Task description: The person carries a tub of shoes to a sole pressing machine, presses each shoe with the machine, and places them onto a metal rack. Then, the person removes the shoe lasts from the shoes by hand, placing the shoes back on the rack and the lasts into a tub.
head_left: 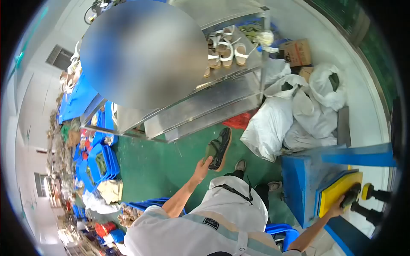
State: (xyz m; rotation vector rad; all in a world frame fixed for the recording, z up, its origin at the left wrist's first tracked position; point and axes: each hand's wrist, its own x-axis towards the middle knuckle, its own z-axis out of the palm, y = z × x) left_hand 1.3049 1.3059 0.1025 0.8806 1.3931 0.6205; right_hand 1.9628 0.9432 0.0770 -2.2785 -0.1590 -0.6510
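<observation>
My left hand [201, 169] grips a dark sandal [220, 149] with a tan sole edge, held upright over the green floor; an olive-green piece shows at its side by my fingers. Far to the right, my right hand [336, 208] holds another dark shoe [352, 195] over the yellow pad [329, 197] of a blue machine [294, 183]. Black and yellow knobs of the machine are just beside that shoe.
White sandals [226, 52] stand on a metal table [239, 73] ahead. White sacks [269, 123] and a cardboard box [296, 52] are at the right back. Blue bins [102, 162] stand at left. A blue stool [284, 232] is near my body. A large blur covers the upper middle.
</observation>
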